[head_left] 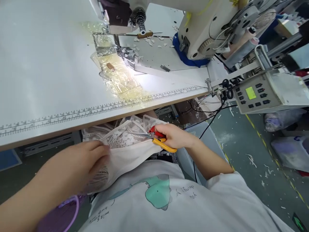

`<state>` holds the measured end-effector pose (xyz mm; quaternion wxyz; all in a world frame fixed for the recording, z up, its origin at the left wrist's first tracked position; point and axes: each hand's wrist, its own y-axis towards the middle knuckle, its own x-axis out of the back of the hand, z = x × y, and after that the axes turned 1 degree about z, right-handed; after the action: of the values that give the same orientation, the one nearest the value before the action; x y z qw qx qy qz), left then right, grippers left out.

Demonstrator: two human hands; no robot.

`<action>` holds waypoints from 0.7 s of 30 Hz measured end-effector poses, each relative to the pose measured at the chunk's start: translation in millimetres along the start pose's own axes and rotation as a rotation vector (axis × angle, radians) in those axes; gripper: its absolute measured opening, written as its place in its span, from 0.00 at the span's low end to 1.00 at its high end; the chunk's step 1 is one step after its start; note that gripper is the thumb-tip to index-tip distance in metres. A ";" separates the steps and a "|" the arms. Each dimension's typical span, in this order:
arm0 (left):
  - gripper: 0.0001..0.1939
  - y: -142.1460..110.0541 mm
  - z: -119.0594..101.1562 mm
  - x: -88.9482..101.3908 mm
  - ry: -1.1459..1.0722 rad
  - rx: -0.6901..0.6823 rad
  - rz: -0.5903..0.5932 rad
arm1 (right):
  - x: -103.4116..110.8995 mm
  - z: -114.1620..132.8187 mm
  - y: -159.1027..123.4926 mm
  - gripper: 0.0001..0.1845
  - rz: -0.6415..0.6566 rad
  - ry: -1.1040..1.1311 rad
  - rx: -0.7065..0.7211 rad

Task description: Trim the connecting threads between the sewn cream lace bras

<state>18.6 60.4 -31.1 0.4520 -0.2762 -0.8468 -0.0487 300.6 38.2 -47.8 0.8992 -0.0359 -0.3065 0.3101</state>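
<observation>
A white lace garment (131,158) with a smooth cream band lies across my lap, just below the table edge. My left hand (82,158), slightly smeared by motion, has its fingers closed on the garment's left part. In my right hand (175,135) is a pair of scissors (164,145) with one red and one yellow handle. Their blades point left across the lace, above the band. Whether the blades touch the fabric I cannot tell. Part of the garment is hidden under the tabletop and behind my left hand.
The white table (48,71) has a printed ruler (108,108) along its front edge. A sewing machine (202,35) stands on it, with fabric scraps and a screwdriver (145,34) nearby. A control box (260,91) juts out right, above a grey bin (207,135). A purple basket (77,206) sits lower left.
</observation>
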 end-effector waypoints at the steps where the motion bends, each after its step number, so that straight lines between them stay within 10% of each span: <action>1: 0.15 2.8 -9.7 -6.0 0.056 -0.103 0.041 | 0.9 2.3 -1.9 0.13 -0.002 0.014 0.011; 4: 0.17 14.1 -39.3 -30.0 0.056 -0.288 0.075 | 2.0 9.3 -7.6 0.14 -0.034 0.075 0.044; 8: 0.13 29.9 -59.4 -54.5 -0.173 -0.170 0.096 | -3.4 11.0 -12.8 0.17 -0.162 0.191 0.016; 21: 0.15 36.3 -63.5 -51.2 -0.339 -0.072 0.173 | -21.9 -2.5 -9.1 0.22 -0.365 0.600 0.017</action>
<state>106.5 48.2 -40.4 0.2952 -0.3683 -0.8815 0.0073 293.4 18.5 -59.1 0.9901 -0.0626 -0.0272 0.1223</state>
